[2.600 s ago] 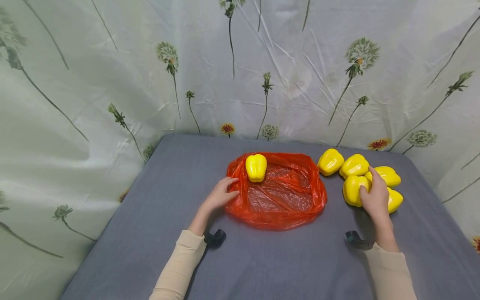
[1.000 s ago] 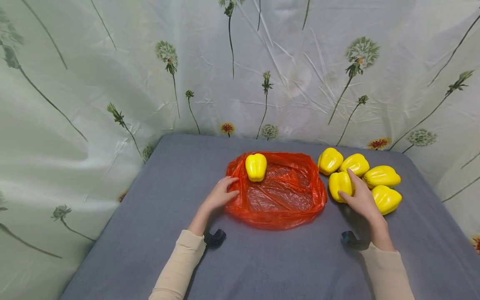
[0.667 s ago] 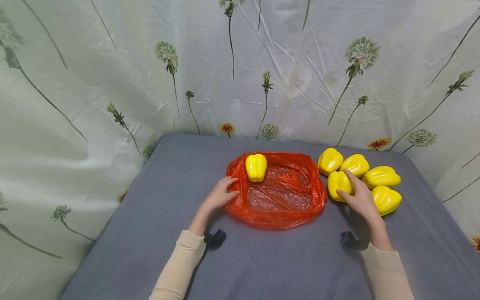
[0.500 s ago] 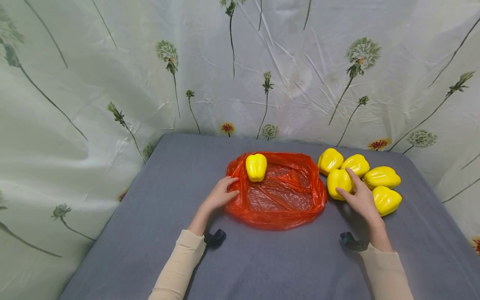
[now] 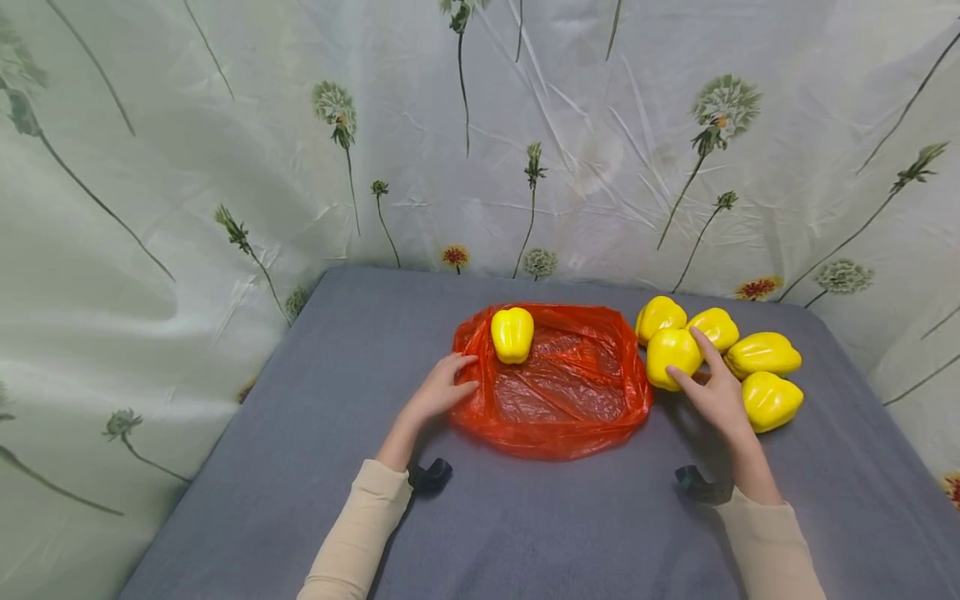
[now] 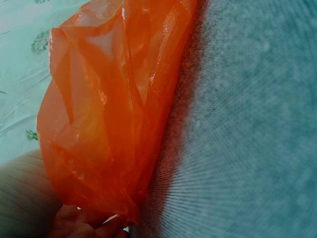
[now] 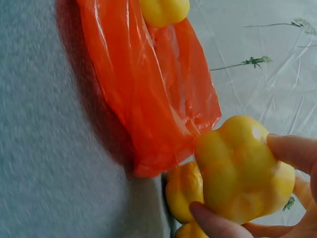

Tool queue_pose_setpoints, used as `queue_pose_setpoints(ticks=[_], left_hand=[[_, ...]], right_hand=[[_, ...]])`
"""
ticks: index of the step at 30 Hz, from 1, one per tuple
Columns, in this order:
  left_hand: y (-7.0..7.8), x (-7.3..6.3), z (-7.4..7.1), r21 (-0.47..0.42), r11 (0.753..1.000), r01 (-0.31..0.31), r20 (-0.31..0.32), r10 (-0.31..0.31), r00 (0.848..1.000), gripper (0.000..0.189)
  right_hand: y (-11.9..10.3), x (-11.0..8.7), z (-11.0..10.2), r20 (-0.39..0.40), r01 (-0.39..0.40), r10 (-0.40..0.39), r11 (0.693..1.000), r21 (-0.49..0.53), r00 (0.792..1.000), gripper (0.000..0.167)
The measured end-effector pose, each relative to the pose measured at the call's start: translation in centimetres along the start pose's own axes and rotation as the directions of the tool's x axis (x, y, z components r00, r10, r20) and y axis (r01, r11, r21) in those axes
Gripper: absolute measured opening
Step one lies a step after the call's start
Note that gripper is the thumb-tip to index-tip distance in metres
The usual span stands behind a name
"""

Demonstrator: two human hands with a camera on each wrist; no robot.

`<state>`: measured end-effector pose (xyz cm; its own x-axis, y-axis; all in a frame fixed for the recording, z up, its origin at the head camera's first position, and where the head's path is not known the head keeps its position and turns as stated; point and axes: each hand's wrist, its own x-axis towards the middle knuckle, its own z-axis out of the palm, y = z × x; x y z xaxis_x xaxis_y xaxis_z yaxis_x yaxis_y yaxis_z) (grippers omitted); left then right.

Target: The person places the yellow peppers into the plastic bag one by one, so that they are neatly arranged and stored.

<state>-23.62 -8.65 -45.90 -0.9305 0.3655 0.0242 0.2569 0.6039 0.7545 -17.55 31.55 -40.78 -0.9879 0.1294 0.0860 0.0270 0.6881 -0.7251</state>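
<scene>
My right hand (image 5: 718,398) grips a yellow bell pepper (image 5: 672,358) between thumb and fingers, raised just off the table by the bag's right edge. In the right wrist view this bell pepper (image 7: 242,168) shows its lobed end. A red plastic bag (image 5: 555,440) lies wide-mouthed at the middle of the table. Its left edge is held by my left hand (image 5: 438,390); in the left wrist view the film of the bag (image 6: 109,124) is gathered at the fingers (image 6: 74,223), partly hidden. Another bell pepper (image 5: 512,336) lies in the bag at its left side.
To the right of the bag sit several more yellow peppers: one at the back (image 5: 660,315), one beside it (image 5: 716,327), and others further right (image 5: 765,353). A grey cloth covers the table (image 5: 570,525). A flower-print curtain (image 5: 480,167) stands behind it.
My right hand has drawn one bell pepper out of the right-hand group, leftward, and raised it towards the bag's right edge. The left hand and the bag have stayed put.
</scene>
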Motion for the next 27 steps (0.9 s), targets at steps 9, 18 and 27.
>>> queue_pose_setpoints(ticks=[9, 18, 27], left_hand=[[-0.2, 0.1, 0.1, 0.014, 0.998, -0.053, -0.022, 0.053, 0.998, 0.049], [-0.2, 0.1, 0.0, 0.01, 1.0, -0.022, -0.018, 0.022, 1.0, 0.049], [-0.3, 0.1, 0.1, 0.01, 1.0, -0.016, -0.008, 0.016, 1.0, 0.049]], right_hand=[[-0.6, -0.1, 1.2, -0.012, 0.011, -0.01, 0.997, 0.081, 1.0, 0.074], [-1.6, -0.1, 2.8, -0.015, 0.048, -0.047, 0.994, 0.101, 0.999, 0.072], [-2.5, -0.5, 4.1, 0.031, 0.109, -0.113, 0.987, 0.121, 0.993, 0.071]])
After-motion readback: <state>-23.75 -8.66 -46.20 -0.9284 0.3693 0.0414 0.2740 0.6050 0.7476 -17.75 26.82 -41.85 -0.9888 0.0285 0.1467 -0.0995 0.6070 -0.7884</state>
